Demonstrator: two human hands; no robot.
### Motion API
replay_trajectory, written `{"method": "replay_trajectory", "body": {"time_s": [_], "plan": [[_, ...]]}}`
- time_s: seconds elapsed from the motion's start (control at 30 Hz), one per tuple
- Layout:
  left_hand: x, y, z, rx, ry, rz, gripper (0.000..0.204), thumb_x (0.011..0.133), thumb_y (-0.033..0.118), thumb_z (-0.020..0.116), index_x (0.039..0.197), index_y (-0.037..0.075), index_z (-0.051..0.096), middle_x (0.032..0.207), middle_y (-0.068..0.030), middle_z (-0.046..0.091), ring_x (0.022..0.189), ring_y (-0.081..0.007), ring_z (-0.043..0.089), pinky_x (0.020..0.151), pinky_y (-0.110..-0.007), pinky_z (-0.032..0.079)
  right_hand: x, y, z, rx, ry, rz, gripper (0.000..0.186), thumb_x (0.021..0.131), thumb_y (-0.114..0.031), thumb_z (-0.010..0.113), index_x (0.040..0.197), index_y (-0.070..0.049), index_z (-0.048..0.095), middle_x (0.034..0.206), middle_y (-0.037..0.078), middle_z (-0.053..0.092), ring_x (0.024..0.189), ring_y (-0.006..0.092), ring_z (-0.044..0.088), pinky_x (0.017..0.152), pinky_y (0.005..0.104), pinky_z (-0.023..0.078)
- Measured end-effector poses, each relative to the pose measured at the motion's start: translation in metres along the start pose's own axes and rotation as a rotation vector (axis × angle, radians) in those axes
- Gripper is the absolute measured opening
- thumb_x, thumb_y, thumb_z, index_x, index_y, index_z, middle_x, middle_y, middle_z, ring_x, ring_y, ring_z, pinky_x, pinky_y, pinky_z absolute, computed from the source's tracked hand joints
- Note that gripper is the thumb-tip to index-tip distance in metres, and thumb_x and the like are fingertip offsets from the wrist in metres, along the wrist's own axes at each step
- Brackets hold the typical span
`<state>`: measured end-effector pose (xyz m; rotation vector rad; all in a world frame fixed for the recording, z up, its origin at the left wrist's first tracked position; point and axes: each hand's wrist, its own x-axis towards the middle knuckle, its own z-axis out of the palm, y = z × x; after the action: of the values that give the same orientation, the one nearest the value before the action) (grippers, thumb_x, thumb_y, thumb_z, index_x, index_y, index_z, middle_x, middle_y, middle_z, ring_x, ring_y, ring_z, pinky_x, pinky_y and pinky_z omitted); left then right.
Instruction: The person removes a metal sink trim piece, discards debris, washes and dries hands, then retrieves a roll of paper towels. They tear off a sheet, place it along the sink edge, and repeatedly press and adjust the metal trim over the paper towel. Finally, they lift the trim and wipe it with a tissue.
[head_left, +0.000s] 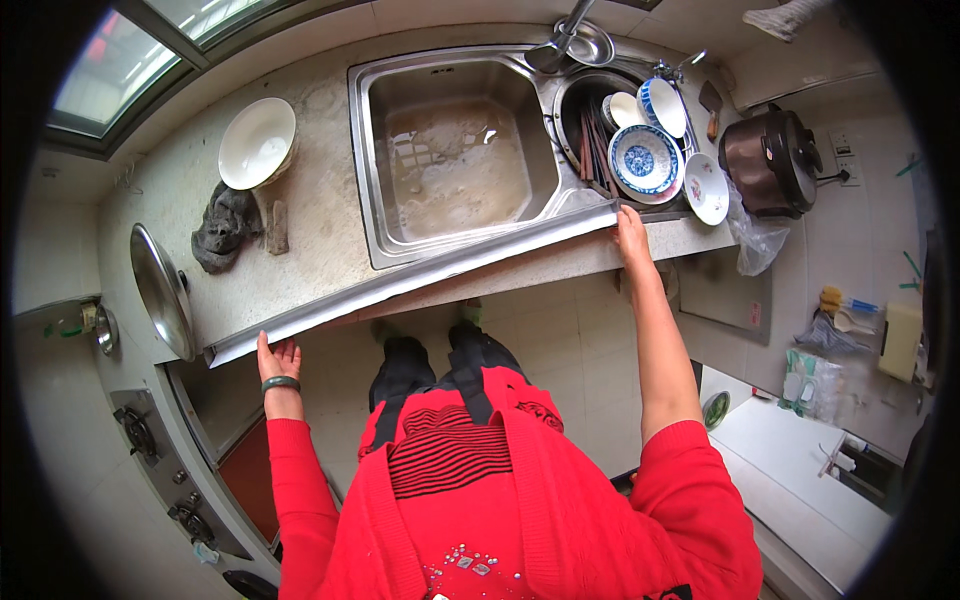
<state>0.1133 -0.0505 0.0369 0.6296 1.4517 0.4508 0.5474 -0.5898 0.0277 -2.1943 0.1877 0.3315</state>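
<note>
A long grey-white strip (430, 285) runs slantwise along the counter's front edge, below the sink. My right hand (631, 240) is closed on its right end, just in front of the dishes. Near the strip's left end, my left hand (281, 362) touches the lower edge with its fingers apart, and a dark bangle circles that wrist. The steel sink (375, 150) behind the strip holds cloudy water. Left of the sink are a white bowl (256, 140), a dark grey cloth (225, 228) and a small brownish block (277, 228).
A round metal lid (160, 290) leans at the counter's left end, near the gas stove (150, 440). Blue-and-white bowls (645, 160) and chopsticks (594, 150) crowd the small right basin. Beyond stand a brown electric cooker (765, 165) and a clear plastic bag (757, 238).
</note>
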Motion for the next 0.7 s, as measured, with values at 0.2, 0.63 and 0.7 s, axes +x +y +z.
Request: {"method": "replay_trajectory", "body": {"time_s": [0.2, 0.63, 0.7], "plan": [[0.040, 0.000, -0.002, -0.030, 0.191, -0.055, 0.030, 0.084, 0.031, 0.058, 0.107, 0.012, 0.051, 0.097, -0.0084, 0.058, 0.094, -0.0244, 0.055, 0.082, -0.041, 0.042, -0.007, -0.026, -0.009, 0.202, -0.235, 0.082, 0.042, 0.085, -0.028, 0.040, 0.122, -0.013, 0.051, 0.104, 0.005, 0.059, 0.088, 0.0162, 0.055, 0.067, 0.0309, 0.046], [0.044, -0.004, -0.009, -0.125, 0.269, 0.119, 0.021, 0.083, 0.009, 0.051, 0.104, 0.004, 0.051, 0.096, -0.0086, 0.058, 0.079, -0.0210, 0.057, 0.065, -0.035, 0.049, 0.006, -0.013, -0.011, 0.321, -0.351, 0.183, 0.045, 0.086, -0.025, 0.041, 0.130, -0.015, 0.044, 0.108, 0.001, 0.057, 0.092, 0.0141, 0.055, 0.080, 0.0315, 0.045], [0.041, -0.004, -0.014, -0.128, 0.245, 0.151, 0.021, 0.082, 0.009, 0.052, 0.103, 0.004, 0.051, 0.095, -0.0083, 0.058, 0.079, -0.0205, 0.057, 0.064, -0.035, 0.049, 0.009, -0.006, -0.013, 0.349, -0.355, 0.156, 0.046, 0.087, -0.026, 0.042, 0.131, -0.011, 0.042, 0.110, 0.004, 0.056, 0.094, 0.0152, 0.055, 0.078, 0.0317, 0.047]]}}
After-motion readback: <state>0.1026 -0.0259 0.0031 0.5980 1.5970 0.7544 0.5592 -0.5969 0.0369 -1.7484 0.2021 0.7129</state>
